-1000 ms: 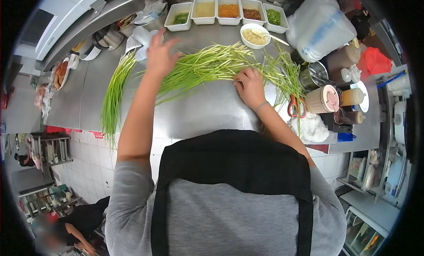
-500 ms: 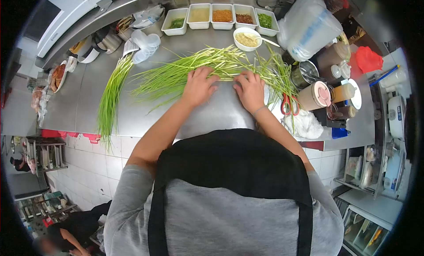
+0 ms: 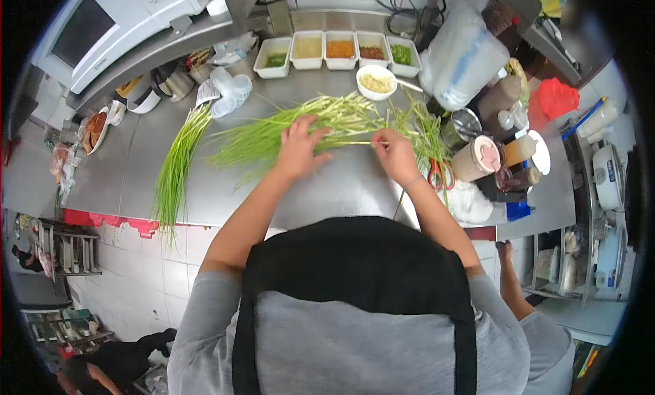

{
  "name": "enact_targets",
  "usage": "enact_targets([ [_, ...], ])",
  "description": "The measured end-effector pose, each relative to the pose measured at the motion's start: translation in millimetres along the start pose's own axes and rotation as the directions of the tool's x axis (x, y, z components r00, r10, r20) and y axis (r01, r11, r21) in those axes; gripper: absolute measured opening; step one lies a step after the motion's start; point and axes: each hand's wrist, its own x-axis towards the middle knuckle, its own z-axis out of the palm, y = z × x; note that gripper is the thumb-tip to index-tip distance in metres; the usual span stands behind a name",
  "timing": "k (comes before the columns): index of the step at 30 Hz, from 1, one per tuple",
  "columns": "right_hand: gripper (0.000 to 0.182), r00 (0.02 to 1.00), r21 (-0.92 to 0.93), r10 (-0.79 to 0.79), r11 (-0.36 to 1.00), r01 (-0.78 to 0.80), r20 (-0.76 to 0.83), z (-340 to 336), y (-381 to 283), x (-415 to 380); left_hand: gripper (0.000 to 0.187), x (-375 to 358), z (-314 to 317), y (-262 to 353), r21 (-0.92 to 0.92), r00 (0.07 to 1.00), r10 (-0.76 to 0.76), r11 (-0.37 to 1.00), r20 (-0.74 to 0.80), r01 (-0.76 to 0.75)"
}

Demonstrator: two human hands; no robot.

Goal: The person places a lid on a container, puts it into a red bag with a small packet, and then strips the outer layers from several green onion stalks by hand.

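Note:
A loose pile of long green stalks (image 3: 266,137) lies across the steel table, its pale ends toward the right. My left hand (image 3: 299,148) rests on the near side of this pile with its fingers spread. To the right, my right hand (image 3: 396,156) is closed in a pinch on the pale end of a thin stalk (image 3: 356,143). Beside that hand is a tangle of trimmed green bits (image 3: 424,130). Red-handled scissors (image 3: 441,175) lie near my right wrist, next to a white cloth (image 3: 469,202). A separate bundle of green stalks (image 3: 179,164) lies at the left, hanging over the front edge.
White tubs (image 3: 307,50) of chopped ingredients line the back, with a white bowl (image 3: 376,82) before them. Sauce containers (image 3: 476,157) and a metal pot (image 3: 461,127) stand at the right. One person (image 3: 123,361) is at the lower left, another person (image 3: 546,347) at the lower right.
My right hand has closed on a stalk and moved slightly right and down. My left hand has spread its fingers. The view has shifted, and a person has appeared at the lower right.

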Motion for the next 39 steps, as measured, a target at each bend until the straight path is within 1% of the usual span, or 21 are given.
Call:
enact_targets([
  [1,0.012,0.992,0.162,0.126,0.979,-0.12,-0.024,-12.2,-8.9,8.4,0.045,7.7,-5.0,7.9,-0.046,0.999,0.036,0.998,-0.036,-0.038],
  [2,0.012,0.991,0.292,0.126,0.951,-0.105,-0.051,-25.1,-16.5,19.8,0.043,17.2,-10.8,15.3,-0.09,0.995,0.076,0.993,-0.069,-0.082],
  [3,0.013,0.989,0.416,0.129,0.905,-0.085,-0.079,-39.1,-23.8,32.1,0.04,29.9,-18.6,20.9,-0.317,0.997,0.072,0.945,-0.037,-0.08],
  [5,0.011,0.982,0.627,0.075,0.778,0.05,-0.172,-69.2,-46.8,53.7,0.035,58.0,-35.4,36.9,-0.713,0.994,0.106,0.7,0.029,-0.053],
  [6,0.013,0.976,0.639,0.051,0.763,0.099,-0.213,-84.7,-63.3,61.8,0.027,67.7,-44.8,51.3,-0.771,0.997,0.075,0.634,-0.011,-0.056],
  [9,0.018,0.928,0.667,0.004,0.696,0.264,-0.372,-122.5,-110.0,75.7,0.024,93.1,-75.0,83.2,-0.973,0.996,0.071,0.227,0.063,0.045],
  [10,0.018,0.903,0.673,-0.003,0.665,0.323,-0.431,-129.8,-118.0,77.7,0.021,97.4,-87.3,92.9,-0.985,0.996,0.066,0.167,0.063,0.051],
  [13,0.019,0.922,0.686,0.083,0.693,0.22,-0.379,-140.3,-114.7,76.5,0.02,105.5,-108.2,113.5,-0.991,0.988,0.074,0.027,0.134,0.132],
  [15,0.017,0.965,0.64,0.097,0.763,0.084,-0.242,-133.4,-107.9,66.1,0.016,104.9,-115.4,124.4,-0.993,0.99,0.089,0.055,0.11,0.106],
  [17,0.018,0.983,0.777,0.1,0.628,0.056,-0.152,-118.9,-103.7,51.9,0.015,101.1,-116.7,129.4,-0.98,0.98,0.11,0.123,0.167,0.154],
  [20,0.018,0.984,0.746,0.115,0.665,0.028,-0.139,-112.6,-85.1,43.2,0.013,92.7,-106.2,129.9,-0.973,0.974,0.061,0.093,0.218,0.212],
  [22,0.016,0.98,0.823,0.158,0.568,0.006,-0.117,-105.6,-88.9,35.7,0.011,86.7,-101.3,128.7,-0.96,0.96,0.041,0.057,0.276,0.273],
  [23,0.016,0.979,0.855,0.174,0.519,0.0,-0.106,-103.2,-89.6,32.6,0.01,84.0,-96.6,126.8,-0.961,0.968,0.031,0.126,0.251,0.245],
  [24,0.014,0.988,0.838,0.135,0.546,-0.011,-0.075,-100.3,-85.0,29.6,0.009,82.2,-90.0,123.6,-0.958,0.975,0.025,0.194,0.221,0.212],
  [27,0.011,0.986,0.649,0.135,0.76,-0.037,-0.102,-102.0,-68.4,22.4,0.007,76.8,-78.3,111.8,-0.865,0.994,0.003,0.493,0.111,0.095],
  [28,0.008,0.974,0.64,0.199,0.764,-0.082,-0.113,-110.9,-71.4,19.3,0.006,75.5,-78.0,107.3,-0.799,0.998,0.001,0.599,0.066,0.052],
  [31,0.008,0.911,0.716,0.271,0.697,0.036,-0.31,-138.8,-39.7,15.4,0.003,67.1,-81.9,98.5,-0.79,0.985,-0.057,0.59,0.163,0.165],
  [34,0.008,0.822,0.783,0.341,0.592,0.19,-0.457,-166.5,-26.2,9.2,0.004,59.6,-75.6,89.3,-0.797,0.988,-0.039,0.586,0.152,0.146],
  [36,0.007,0.772,0.823,0.395,0.497,0.276,-0.498,-175.8,-24.1,5.6,0.005,55.4,-66.1,80.1,-0.84,0.987,-0.119,0.52,0.107,0.154],
  [37,0.007,0.784,0.784,0.369,0.579,0.226,-0.499,-176.5,-18.3,3.5,0.006,53.6,-63.3,76.1,-0.861,0.983,-0.161,0.486,0.085,0.154],
  [39,0.007,0.813,0.678,0.316,0.724,0.127,-0.489,-171.7,-7.6,-0.4,0.006,48.7,-64.8,70.2,-0.802,0.984,-0.167,0.58,0.055,0.144],
])
